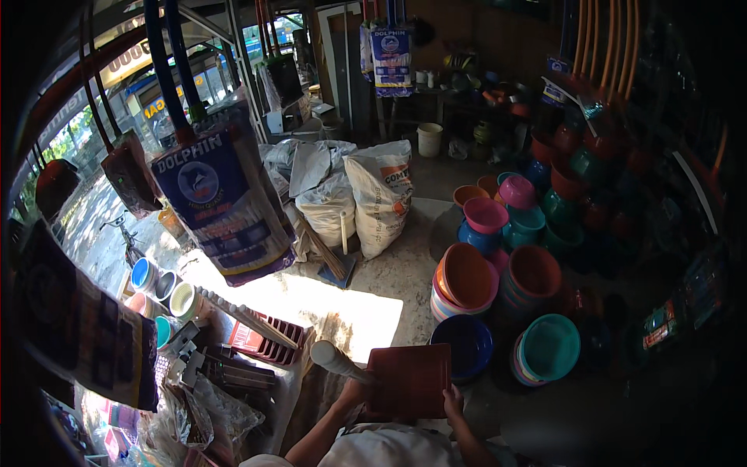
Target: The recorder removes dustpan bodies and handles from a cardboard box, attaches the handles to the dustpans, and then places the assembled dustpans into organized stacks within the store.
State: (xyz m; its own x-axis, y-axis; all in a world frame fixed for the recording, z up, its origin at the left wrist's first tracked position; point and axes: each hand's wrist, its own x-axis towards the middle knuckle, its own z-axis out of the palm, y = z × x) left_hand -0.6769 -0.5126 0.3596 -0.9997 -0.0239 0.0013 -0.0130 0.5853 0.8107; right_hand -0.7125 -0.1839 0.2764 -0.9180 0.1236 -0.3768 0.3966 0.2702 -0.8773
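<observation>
- Reddish-brown dustpan with a broad, nearly square face, softly rounded corners and a dull, smooth surface that looks like plastic
- Its colour is fairly even, darkened by shade, with a thin rim showing along the far edge
- Pale, thick handle at its left side, slanting toward the upper left and ending in a rounded tip
- It is held up in front of the person's pale shirt, just beside the dark blue basin as seen from above
- Left hand closed around the lower part of the handle, fingers partly hidden
- Right hand closed on the pan's right edge near the lower corner; I cannot tell how the fingers lie underneath
- White sack standing farther ahead on the floor
</observation>
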